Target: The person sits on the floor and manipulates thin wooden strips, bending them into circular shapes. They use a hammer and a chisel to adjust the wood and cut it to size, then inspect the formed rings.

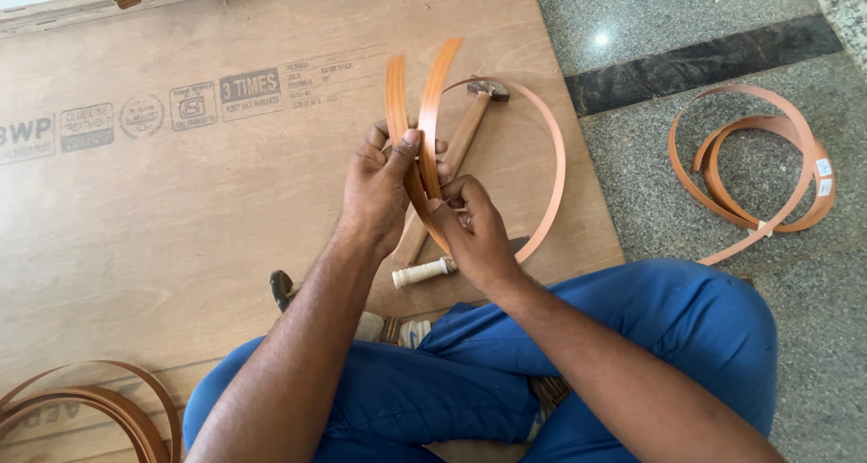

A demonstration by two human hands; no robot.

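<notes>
Orange edge-banding strip (424,111) sits pinched in both hands above the plywood sheet (181,210): your left hand (379,187) and right hand (474,228) each have their grip clamped on it. Bend gently near the hammer (456,156); avoid kinking.

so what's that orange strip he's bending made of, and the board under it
The orange strip looks like thin plastic or laminate edge banding, smooth with a slight sheen: it curls into loops without creasing. The board looks like plywood, matt with faint reddish-brown grain and printed stamps.
</notes>
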